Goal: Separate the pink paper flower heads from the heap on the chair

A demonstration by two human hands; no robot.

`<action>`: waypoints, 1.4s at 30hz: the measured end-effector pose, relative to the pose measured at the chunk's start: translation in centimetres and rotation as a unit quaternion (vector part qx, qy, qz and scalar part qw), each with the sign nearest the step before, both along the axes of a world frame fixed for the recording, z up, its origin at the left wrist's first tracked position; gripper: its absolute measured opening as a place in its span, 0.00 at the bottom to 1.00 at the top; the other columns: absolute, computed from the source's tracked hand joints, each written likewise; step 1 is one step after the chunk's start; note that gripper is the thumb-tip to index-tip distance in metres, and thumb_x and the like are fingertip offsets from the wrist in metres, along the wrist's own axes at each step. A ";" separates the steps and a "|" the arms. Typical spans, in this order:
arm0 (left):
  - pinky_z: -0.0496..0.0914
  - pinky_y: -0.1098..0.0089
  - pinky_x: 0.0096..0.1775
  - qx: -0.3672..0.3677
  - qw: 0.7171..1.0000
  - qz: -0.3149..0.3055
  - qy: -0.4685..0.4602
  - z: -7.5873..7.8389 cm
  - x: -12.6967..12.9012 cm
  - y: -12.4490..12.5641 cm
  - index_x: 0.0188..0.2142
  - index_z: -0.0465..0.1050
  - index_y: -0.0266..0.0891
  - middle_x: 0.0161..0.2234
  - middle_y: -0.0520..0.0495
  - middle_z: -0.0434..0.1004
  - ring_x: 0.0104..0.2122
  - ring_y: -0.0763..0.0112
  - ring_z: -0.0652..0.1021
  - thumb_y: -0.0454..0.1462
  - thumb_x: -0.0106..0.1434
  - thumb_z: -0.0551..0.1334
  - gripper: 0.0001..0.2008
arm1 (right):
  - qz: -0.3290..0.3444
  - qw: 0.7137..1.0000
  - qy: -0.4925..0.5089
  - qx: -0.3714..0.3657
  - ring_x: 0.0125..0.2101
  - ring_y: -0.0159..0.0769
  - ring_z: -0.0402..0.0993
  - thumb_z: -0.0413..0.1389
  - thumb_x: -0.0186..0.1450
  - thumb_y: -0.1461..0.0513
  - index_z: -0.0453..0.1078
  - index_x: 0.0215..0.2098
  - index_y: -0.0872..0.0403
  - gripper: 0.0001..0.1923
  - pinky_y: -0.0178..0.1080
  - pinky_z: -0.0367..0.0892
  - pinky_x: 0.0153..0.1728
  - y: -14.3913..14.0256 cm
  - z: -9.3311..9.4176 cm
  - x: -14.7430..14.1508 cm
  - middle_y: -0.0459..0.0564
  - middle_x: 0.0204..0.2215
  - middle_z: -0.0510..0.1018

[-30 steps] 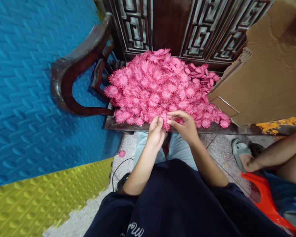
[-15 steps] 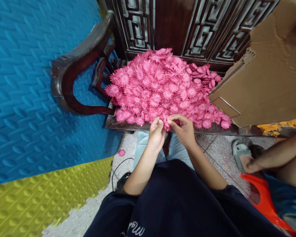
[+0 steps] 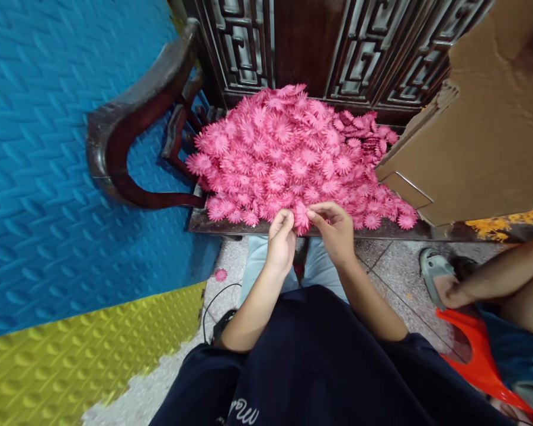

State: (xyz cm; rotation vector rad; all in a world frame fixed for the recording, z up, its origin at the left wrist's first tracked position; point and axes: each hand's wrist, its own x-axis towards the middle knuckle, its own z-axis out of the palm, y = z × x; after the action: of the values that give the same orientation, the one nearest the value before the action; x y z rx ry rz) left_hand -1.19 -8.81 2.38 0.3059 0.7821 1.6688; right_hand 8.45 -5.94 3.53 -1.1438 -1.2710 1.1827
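My left grip (image 3: 281, 239) and right grip (image 3: 335, 228) are both pinched on one pink flower (image 3: 300, 220) at the near edge of the flower pile (image 3: 288, 157).

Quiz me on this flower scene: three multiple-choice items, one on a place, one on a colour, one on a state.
1. Where is the heap of pink paper-like flowers?
A on the dark carved wooden bench seat
B in the cardboard box
C on the yellow mat

2. What colour is the lone flower on the floor?
A yellow
B pink
C blue

3. What are the left hand and right hand doing?
A lying flat
B pinching one flower between them
C gripping the armrest

A, the heap rests on the seat; B, matches the heap; B, both hands' fingertips meet on it.
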 end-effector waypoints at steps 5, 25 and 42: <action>0.61 0.77 0.31 0.008 0.993 0.043 0.107 0.0 0.3 -0.1 0.24 0.64 0.38 0.23 0.54 0.60 0.25 0.79 0.63 0.43 0.53 0.65 0.13 | 0.082 0.996 -0.033 0.010 0.34 0.32 0.74 0.59 0.56 0.59 0.73 0.32 0.51 0.06 0.37 0.68 0.39 -0.4 0.9 0.4 0.45 0.31 0.79; 0.58 0.78 0.29 0.018 0.983 0.051 0.178 -0.4 0.9 -0.7 0.26 0.66 0.38 0.23 0.55 0.58 0.24 0.80 0.60 0.43 0.58 0.61 0.11 | 0.027 0.997 -0.058 0.037 0.39 0.34 0.75 0.57 0.58 0.61 0.73 0.30 0.51 0.04 0.41 0.68 0.46 -1.3 2.0 0.5 0.47 0.35 0.80; 0.63 0.78 0.30 -0.025 0.978 0.051 0.200 0.1 1.0 -0.4 0.25 0.69 0.37 0.23 0.54 0.67 0.24 0.80 0.68 0.41 0.49 0.67 0.11 | 0.041 0.998 0.015 -0.037 0.40 0.36 0.75 0.60 0.54 0.59 0.71 0.27 0.52 0.05 0.44 0.70 0.44 -0.7 1.3 0.8 0.49 0.38 0.78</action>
State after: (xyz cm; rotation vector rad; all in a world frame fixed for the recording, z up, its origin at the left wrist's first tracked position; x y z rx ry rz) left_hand -0.15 -9.19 2.44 0.5865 1.1533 1.7027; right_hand 9.23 -6.61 4.87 -1.1326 -1.2709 1.3115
